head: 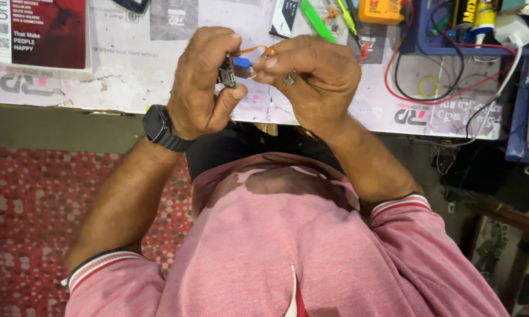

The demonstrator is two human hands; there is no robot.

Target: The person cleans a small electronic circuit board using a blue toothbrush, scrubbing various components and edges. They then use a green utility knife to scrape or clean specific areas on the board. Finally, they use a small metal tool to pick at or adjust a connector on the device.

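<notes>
Above the surface [159,88], the left hand [203,82] clamps a small dark module [227,71] while the right hand [311,73] pinches its orange ribbon cable [254,50]; seating it likely needs fine alignment

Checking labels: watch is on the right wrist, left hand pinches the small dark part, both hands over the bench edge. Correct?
Not quite. The head view shows the black watch on the left wrist. The left hand does pinch the small dark part, with the right hand beside it over the bench edge.

Pink striped-cuff shirt [311,246], black wristwatch [159,127], red dotted floor [24,205], orange ribbon cable [254,50], green pen [317,20].
</notes>
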